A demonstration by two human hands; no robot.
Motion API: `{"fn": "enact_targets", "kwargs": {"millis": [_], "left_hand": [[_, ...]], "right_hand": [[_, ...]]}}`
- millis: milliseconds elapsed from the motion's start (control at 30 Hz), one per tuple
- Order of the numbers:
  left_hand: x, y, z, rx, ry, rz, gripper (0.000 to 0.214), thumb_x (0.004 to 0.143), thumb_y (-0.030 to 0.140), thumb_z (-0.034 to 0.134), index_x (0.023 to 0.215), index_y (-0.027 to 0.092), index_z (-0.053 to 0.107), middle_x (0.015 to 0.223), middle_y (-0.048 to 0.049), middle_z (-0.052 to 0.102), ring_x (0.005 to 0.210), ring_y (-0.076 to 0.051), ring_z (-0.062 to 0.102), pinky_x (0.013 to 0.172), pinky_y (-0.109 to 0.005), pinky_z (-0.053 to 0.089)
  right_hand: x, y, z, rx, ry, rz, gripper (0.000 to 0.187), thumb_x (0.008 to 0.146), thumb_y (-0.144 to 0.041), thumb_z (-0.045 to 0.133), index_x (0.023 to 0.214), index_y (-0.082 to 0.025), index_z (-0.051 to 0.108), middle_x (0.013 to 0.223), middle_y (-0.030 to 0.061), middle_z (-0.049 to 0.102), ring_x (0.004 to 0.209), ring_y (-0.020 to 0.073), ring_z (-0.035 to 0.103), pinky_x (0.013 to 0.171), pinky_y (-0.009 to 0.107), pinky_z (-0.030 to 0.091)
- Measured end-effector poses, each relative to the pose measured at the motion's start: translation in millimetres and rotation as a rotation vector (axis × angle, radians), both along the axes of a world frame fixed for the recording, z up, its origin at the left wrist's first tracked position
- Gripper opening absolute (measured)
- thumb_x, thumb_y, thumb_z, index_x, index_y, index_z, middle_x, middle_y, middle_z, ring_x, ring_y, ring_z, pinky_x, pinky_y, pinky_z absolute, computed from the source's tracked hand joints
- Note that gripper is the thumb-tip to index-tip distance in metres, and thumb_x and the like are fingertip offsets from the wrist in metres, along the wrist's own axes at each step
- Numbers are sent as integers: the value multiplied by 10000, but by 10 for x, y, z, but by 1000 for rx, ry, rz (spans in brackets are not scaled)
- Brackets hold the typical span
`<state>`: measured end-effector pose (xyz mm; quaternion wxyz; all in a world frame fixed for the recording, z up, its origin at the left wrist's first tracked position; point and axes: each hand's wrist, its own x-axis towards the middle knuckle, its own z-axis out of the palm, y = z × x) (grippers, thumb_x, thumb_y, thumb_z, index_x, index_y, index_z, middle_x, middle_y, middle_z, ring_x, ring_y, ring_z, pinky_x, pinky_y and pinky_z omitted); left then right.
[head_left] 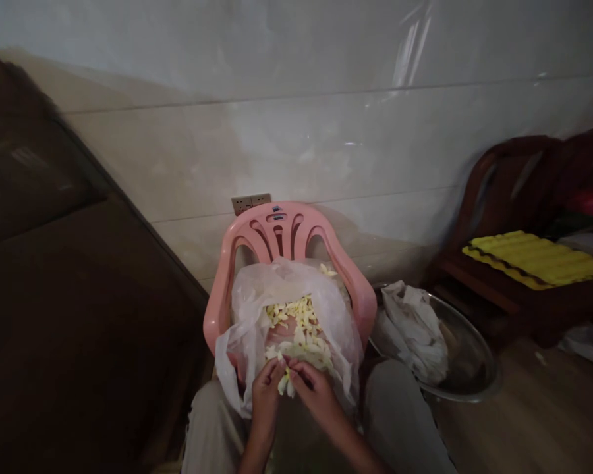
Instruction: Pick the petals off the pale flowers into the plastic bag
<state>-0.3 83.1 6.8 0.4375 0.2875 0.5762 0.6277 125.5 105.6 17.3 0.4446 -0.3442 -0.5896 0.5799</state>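
1. Pinching a pale flower [286, 387] between their fingertips, the left hand [265, 383] and right hand [317, 388] meet over the near side of a translucent plastic bag [250, 309].
2. Loose pale blossoms [306, 317] lie inside the bag, just beyond the hands.
3. A pink chair [247, 222] bears it, before a tiled wall [257, 52].

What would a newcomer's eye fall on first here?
Probably the pink plastic chair at centre, with a translucent bag of pale, petal-like pieces opened on its seat. The left hand and right hand meet over the bag's near side. Off right, a bright yellow ridged slab stands out on a dark reddish chair.
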Motion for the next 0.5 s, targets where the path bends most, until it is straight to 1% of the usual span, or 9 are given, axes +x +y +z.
{"fn": "enact_targets", "kwargs": {"millis": [67,167,233,267,300,400,467,500], "left_hand": [[8,1,55,5,15,-11,505,646,631,792,852,170,791,826,-63,776,916,-289,710,833,-329,544],[23,-11,149,10,17,-28,492,663,637,777,832,175,782,826,-56,775,883,-274,707,818,-322,539],[32,-21,186,1,-7,-41,478,663,625,783,826,176,774,822,-55,775,873,-266,704,822,-324,538],[36,-24,194,-6,-26,-55,477,664,622,784,828,174,772,823,-56,775,864,-262,703,818,-324,539],[41,-25,198,-12,-47,-68,483,658,625,785,827,172,769,818,-57,773,844,-257,701,803,-322,540],[63,-18,200,-16,-62,-98,498,640,628,786,814,162,766,806,-60,765,791,-246,691,749,-312,533],[86,-13,211,-21,-27,-88,482,639,614,786,793,157,766,787,-58,757,791,-248,687,735,-304,525],[100,-12,220,-24,-8,-78,471,648,606,780,790,156,768,778,-56,754,796,-249,686,733,-300,521]], "right_hand": [[14,0,5,-28,0,18,391,898,-596,568,827,-219,640,741,24,645,644,166,594,593,255,490],[32,-16,15,-116,-19,57,412,896,-636,542,851,-233,615,562,-52,471,435,117,418,418,225,351],[35,-25,19,-166,-40,80,423,899,-650,511,849,-237,589,525,-81,386,372,101,323,365,223,269],[34,-26,20,-163,-54,77,418,907,-640,495,843,-236,581,526,-82,384,367,100,318,362,223,262],[32,-24,19,-129,-71,56,403,914,-617,487,831,-233,578,539,-73,415,382,104,349,376,223,285],[35,-10,3,87,-160,-88,311,915,-485,513,786,-214,599,630,-15,572,533,139,517,509,233,407],[46,-5,-20,199,-247,-185,260,900,-399,528,747,-205,608,641,2,609,582,152,545,555,240,417],[52,-7,-33,224,-285,-217,244,896,-368,523,739,-204,612,627,0,608,573,151,540,552,240,409]]}}
